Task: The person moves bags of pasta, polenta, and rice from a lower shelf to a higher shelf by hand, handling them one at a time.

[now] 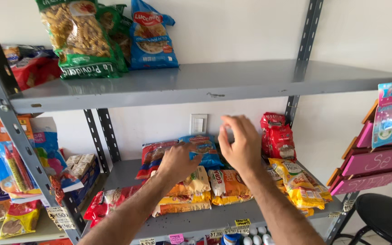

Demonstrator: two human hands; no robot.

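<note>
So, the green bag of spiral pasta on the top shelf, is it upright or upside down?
Upside down: the green pasta bag stands on the top shelf with its print inverted.

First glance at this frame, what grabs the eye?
Two bare forearms reach into the middle of a grey metal shelf unit: the left hand rests on the yellow packets lying flat there, and the right hand hangs open above them, holding nothing. On the upper board at the left stand a green bag of spiral pasta and a blue pasta bag. A red packet stands upright at the back right.
</note>
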